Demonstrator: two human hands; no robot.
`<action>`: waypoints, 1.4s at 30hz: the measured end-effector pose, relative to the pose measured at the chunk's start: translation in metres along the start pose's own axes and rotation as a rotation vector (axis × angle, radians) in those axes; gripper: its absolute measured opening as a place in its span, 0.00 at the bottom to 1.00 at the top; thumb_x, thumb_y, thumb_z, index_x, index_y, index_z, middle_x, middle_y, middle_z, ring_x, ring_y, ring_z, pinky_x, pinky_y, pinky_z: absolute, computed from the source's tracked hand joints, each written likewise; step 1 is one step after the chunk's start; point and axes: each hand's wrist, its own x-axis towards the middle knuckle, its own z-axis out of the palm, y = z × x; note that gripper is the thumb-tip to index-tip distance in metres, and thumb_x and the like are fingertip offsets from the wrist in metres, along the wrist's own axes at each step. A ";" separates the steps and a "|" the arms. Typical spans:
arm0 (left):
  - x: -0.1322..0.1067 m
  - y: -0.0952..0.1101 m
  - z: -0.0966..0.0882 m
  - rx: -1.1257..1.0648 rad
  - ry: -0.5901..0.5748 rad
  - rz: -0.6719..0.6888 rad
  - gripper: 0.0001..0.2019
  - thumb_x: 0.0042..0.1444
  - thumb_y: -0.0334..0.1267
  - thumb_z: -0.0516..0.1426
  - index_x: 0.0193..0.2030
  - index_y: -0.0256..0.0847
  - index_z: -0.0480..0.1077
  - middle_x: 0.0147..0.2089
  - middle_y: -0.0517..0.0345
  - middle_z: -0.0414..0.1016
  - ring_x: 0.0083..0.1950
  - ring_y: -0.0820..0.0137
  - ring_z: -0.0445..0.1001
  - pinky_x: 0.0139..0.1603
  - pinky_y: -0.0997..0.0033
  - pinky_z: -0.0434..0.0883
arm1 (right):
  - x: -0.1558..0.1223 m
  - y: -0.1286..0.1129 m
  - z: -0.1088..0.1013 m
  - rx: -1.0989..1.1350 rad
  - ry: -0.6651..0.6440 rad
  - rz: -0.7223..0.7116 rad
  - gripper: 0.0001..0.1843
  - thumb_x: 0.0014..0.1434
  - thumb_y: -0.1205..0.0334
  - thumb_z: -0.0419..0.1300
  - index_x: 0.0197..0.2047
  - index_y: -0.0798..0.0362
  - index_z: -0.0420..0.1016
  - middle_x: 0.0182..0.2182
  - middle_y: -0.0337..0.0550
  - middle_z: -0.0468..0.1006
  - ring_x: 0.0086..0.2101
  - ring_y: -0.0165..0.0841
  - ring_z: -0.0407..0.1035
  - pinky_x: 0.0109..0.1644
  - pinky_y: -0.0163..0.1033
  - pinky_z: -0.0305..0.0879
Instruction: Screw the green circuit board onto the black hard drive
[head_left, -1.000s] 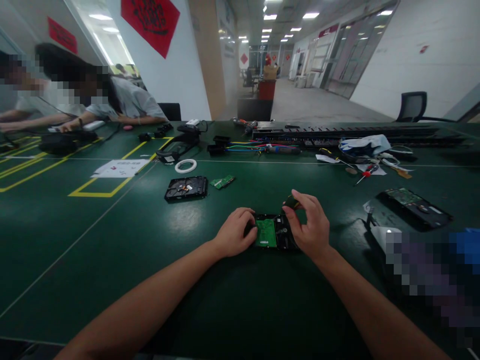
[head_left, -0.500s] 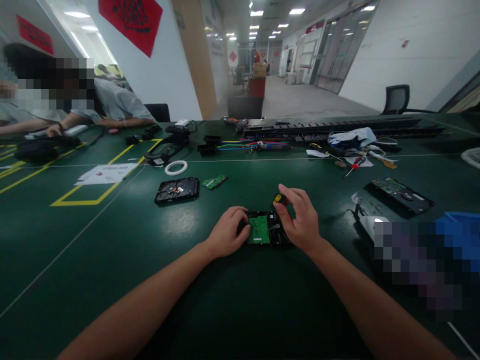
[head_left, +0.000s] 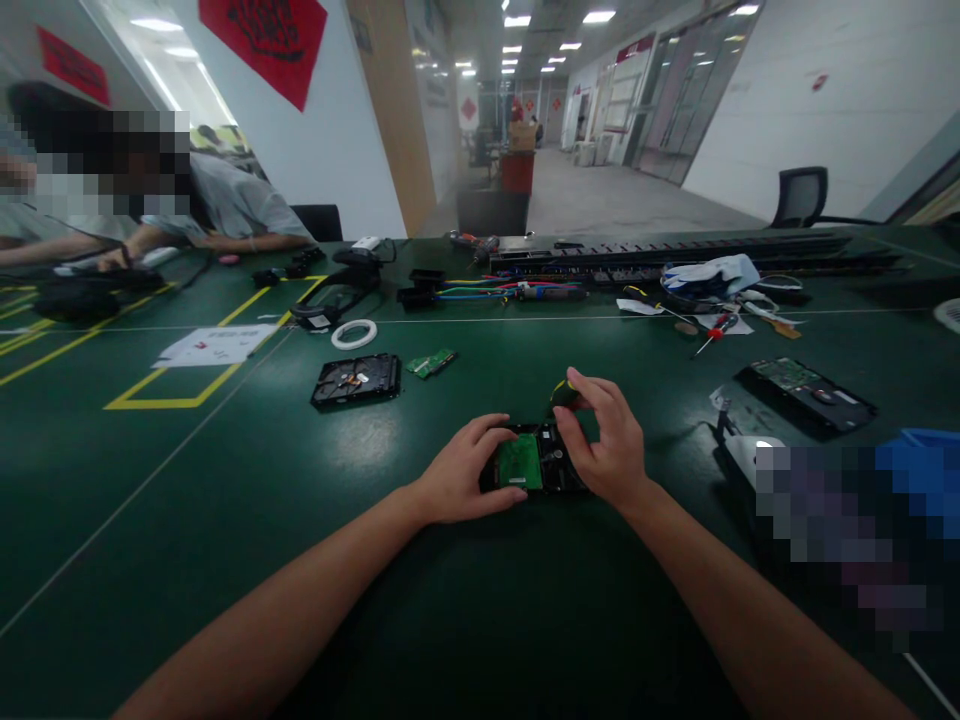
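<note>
In front of me lies a black hard drive (head_left: 556,462) with its green circuit board (head_left: 521,460) facing up. My left hand (head_left: 474,468) spans the drive's left end, thumb along the near edge and fingers over the far edge and board. Pinched in my right hand (head_left: 609,440) is a screwdriver (head_left: 564,393) with a black and yellow handle, above the drive's right part. Its shaft and tip are hidden by the hand.
Left of the drive are another hard drive (head_left: 356,381), a loose green board (head_left: 432,363) and a white tape ring (head_left: 354,334). Another hard drive (head_left: 808,394) and a red-handled screwdriver (head_left: 718,332) lie right. A co-worker (head_left: 240,205) sits at the far left.
My left hand has opened wider, its thumb sliding to the drive's near edge and its fingers reaching over the board. The screwdriver handle has turned in my right hand.
</note>
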 end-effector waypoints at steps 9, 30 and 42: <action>0.000 -0.002 0.006 0.141 -0.035 0.026 0.36 0.60 0.57 0.68 0.72 0.48 0.67 0.78 0.40 0.59 0.75 0.43 0.64 0.73 0.35 0.64 | -0.002 0.002 0.005 -0.018 0.007 -0.001 0.33 0.71 0.63 0.63 0.75 0.37 0.61 0.57 0.47 0.77 0.49 0.41 0.78 0.52 0.53 0.82; 0.027 0.047 0.039 0.260 0.030 0.108 0.19 0.69 0.43 0.58 0.63 0.39 0.72 0.69 0.42 0.71 0.72 0.49 0.67 0.73 0.42 0.67 | -0.002 0.015 0.010 -0.033 0.049 0.035 0.29 0.73 0.63 0.61 0.73 0.41 0.63 0.56 0.48 0.79 0.45 0.38 0.78 0.54 0.52 0.80; 0.066 0.064 0.077 0.356 0.107 -0.037 0.25 0.66 0.53 0.62 0.62 0.38 0.72 0.62 0.42 0.75 0.65 0.47 0.71 0.69 0.43 0.70 | -0.002 0.017 0.007 -0.056 0.042 0.023 0.30 0.72 0.64 0.62 0.74 0.41 0.64 0.55 0.47 0.79 0.47 0.39 0.77 0.55 0.51 0.79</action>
